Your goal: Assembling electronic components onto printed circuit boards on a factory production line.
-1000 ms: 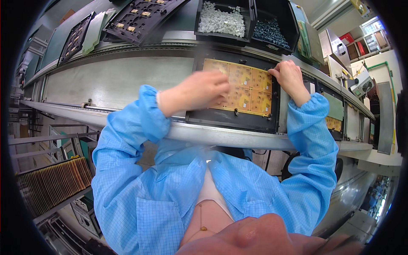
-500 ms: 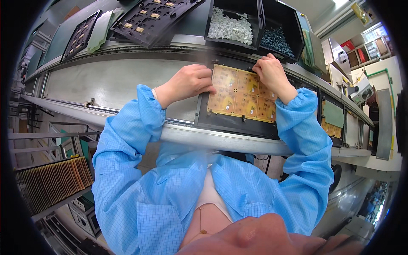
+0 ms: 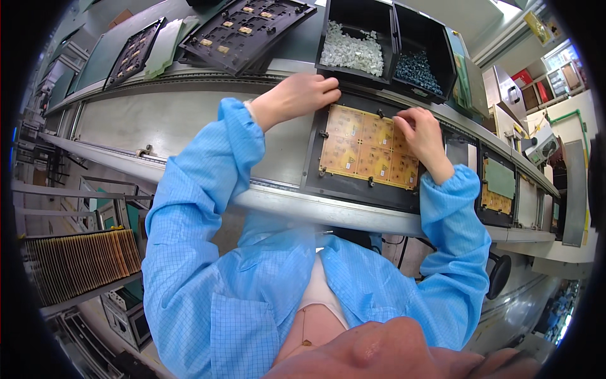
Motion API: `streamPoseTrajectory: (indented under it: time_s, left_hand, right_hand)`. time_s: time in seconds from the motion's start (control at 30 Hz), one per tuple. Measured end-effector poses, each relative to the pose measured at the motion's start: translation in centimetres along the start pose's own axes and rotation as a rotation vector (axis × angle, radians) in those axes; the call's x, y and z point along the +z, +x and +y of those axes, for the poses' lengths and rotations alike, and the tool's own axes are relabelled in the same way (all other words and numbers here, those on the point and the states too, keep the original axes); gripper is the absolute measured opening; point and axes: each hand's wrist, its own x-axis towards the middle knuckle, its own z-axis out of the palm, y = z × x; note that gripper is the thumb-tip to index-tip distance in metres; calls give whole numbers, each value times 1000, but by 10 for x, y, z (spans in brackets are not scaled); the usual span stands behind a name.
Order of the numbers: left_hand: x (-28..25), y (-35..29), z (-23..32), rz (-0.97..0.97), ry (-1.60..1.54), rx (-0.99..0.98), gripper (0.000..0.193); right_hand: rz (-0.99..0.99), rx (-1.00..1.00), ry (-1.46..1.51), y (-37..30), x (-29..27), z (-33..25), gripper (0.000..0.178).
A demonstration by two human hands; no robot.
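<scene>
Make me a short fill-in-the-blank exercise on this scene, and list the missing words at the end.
1. The yellow panel sits in a frame coloured ____.
2. One hand covers the yellow panel's upper right part: the ____ one.
3. The left bin holds small pieces coloured ____.
4. The right bin holds dark pieces coloured ____.

Missing words: black; right; white; blue.

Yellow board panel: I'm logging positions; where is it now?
Head view, right of centre: the yellow board panel lies on the black fixture, partly under the right hand.
</scene>
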Motion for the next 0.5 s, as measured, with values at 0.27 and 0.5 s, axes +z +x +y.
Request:
streamPoseTrajectory:
  time_s: [0.27,0.5]
  left_hand:
    - [-8,29,-10,-277,169,375,5]
    - [-6,49,-12,47,-93,150,8]
  right_hand:
    - [210,224,-68,-59,-14,52,21]
    - [98,360,75,-68,-12,41,31]
